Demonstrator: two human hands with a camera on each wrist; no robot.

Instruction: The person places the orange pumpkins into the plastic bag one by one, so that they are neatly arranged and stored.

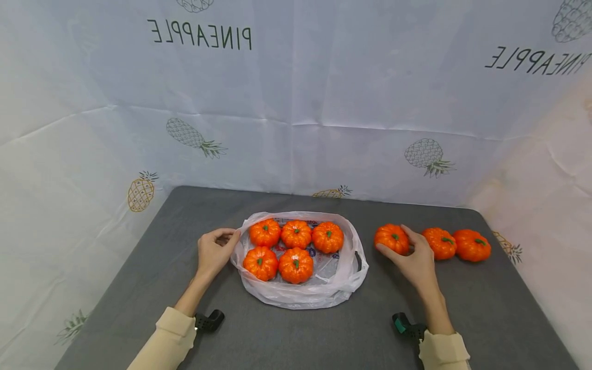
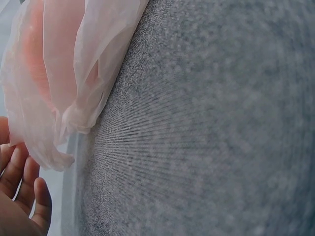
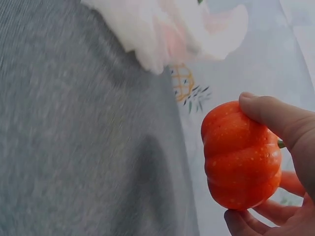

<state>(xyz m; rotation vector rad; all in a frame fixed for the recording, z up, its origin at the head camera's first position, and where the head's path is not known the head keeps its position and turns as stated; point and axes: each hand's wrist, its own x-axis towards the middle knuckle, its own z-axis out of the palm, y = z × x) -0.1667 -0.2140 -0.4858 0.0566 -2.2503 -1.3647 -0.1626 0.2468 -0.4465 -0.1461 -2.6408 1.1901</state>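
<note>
A small orange pumpkin [image 1: 391, 239] with a green stem is held between the thumb and fingers of my right hand [image 1: 418, 262]. In the right wrist view the same pumpkin [image 3: 241, 157] is raised over the table, its shadow on the cloth below. On the left, my left hand [image 1: 216, 252] pinches the rim of a thin white plastic bag [image 1: 305, 294] between thumb and fingers. The bag lies spread wide, with several pumpkins [image 1: 296, 265] inside in two rows. Seen from the left wrist, the bag's bunched edge [image 2: 49, 152] meets the fingertips.
Two more pumpkins, one [image 1: 439, 243] beside my right hand and another [image 1: 472, 245] farther right, sit side by side. Everything rests on a dark grey table [image 1: 324, 339]. Behind it hangs a white cloth [image 1: 333, 103] printed with pineapples.
</note>
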